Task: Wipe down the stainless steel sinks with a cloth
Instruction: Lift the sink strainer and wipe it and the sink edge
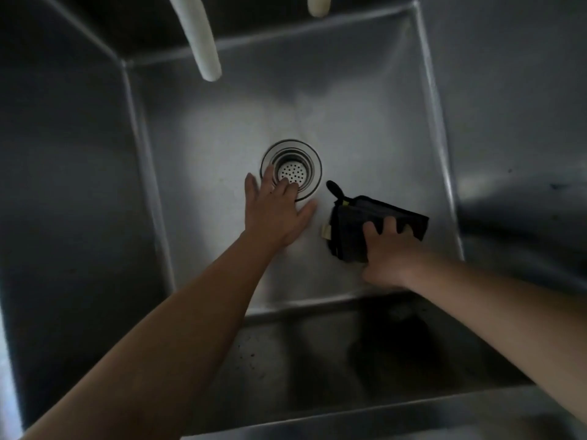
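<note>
Our right hand [389, 249] grips the cloth [374, 230] on the sink [365, 138] floor, our left hand [276, 208] rests open just left of that grip at the drain [291, 169], so a wide stroke could, we judge, bump it.

The drain strainer [291, 171] is seated at the middle of the sink [365, 128] floor. The left hand [275, 211] is being laid flat just in front of the strainer, fingertips overlapping its rim. The cloth [371, 231] is being pressed to the floor by the right hand [389, 252], right of the left hand (near the right wall). Two hoses are being suspended behind: hose one [198, 39] left, hose two [318, 6] right.
</note>
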A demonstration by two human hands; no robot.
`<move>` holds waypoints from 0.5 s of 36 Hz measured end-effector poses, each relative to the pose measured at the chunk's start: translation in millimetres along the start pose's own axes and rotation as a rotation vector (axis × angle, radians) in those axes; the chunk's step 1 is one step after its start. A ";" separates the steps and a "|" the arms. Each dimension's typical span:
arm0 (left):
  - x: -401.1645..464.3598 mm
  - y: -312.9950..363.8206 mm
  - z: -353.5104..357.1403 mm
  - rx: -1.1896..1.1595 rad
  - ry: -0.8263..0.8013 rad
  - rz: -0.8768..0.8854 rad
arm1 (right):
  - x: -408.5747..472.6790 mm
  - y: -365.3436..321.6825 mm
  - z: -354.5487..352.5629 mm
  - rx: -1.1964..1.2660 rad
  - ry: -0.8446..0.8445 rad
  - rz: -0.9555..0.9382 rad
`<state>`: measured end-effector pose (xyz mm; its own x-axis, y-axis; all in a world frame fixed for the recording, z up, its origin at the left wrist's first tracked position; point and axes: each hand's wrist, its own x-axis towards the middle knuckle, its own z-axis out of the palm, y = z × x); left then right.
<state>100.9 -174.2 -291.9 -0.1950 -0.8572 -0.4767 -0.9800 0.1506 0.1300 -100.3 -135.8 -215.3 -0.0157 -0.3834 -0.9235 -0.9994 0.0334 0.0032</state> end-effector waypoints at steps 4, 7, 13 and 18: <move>-4.4 12.1 -11.2 -0.107 0.034 -0.028 | -4.8 4.0 -2.6 0.073 -0.008 -0.004; -22.3 28.0 -23.6 -0.267 0.182 0.036 | -22.6 13.6 -11.8 0.158 0.063 -0.076; -53.8 85.9 -32.1 -0.258 0.130 0.653 | -99.8 36.4 -20.2 0.277 0.376 -0.149; -55.6 118.4 -9.5 0.182 -0.120 0.604 | -175.5 51.5 -10.2 0.374 0.634 -0.180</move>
<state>-3.9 -113.4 -241.7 -0.7079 -0.5355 -0.4606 -0.6847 0.6803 0.2614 -149.3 -76.2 -49.1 0.0194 -0.8662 -0.4994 -0.9135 0.1876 -0.3610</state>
